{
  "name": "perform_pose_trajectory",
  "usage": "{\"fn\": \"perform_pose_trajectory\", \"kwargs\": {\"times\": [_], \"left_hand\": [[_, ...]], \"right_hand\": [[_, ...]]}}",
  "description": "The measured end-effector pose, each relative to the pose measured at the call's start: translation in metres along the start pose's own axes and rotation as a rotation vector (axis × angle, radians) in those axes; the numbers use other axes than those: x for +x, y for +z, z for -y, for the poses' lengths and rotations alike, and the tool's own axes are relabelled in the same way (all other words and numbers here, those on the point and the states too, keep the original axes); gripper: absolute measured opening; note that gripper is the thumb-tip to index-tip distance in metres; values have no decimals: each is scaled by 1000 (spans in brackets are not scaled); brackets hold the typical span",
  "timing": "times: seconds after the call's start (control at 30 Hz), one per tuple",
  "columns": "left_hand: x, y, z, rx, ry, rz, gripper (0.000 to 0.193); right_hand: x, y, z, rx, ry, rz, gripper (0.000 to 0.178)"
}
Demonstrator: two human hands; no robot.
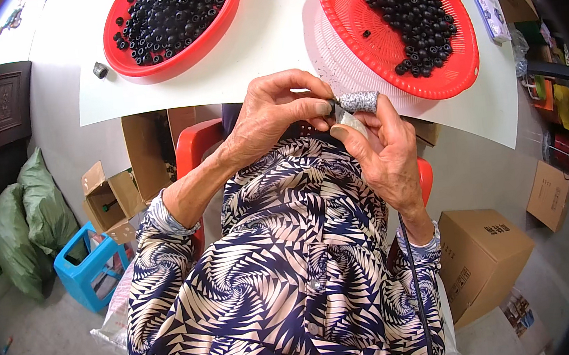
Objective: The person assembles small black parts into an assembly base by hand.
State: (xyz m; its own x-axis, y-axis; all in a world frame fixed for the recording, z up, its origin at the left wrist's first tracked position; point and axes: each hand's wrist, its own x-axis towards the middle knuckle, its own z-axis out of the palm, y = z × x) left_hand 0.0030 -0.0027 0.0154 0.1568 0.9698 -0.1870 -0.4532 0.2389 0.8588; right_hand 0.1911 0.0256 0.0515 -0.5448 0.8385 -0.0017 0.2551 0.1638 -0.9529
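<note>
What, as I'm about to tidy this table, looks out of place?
One small dark grey object sits alone on the white table, just outside the left red basket, while that basket's black pieces lie inside it. I can't tell what it is.

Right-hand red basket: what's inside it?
The right-hand red basket holds a heap of small black parts, with a small black piece lying apart to its left. Bare perforated base shows left of the heap; the base beneath and any buried parts are covered.
</note>
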Motion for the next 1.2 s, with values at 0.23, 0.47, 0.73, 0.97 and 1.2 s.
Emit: {"fn": "perform_pose_trajectory", "kwargs": {"times": [0.23,0.47,0.73,0.97,1.2], "left_hand": [[1,1,1,-6,3,-58,17],[1,2,1,17,9,-45,19],[2,1,0,40,20,-32,19],[1,2,-1,43,17,-35,17],[2,1,1,79,46,-4,17]], "right_hand": [[0,0,2,-61,-30,-1,30],[-1,0,1,-57,-29,0,30],[0,1,2,-58,0,6,30],[0,1,0,-71,-28,-3,30],[0,0,-1,-75,-15,3,28]]}}
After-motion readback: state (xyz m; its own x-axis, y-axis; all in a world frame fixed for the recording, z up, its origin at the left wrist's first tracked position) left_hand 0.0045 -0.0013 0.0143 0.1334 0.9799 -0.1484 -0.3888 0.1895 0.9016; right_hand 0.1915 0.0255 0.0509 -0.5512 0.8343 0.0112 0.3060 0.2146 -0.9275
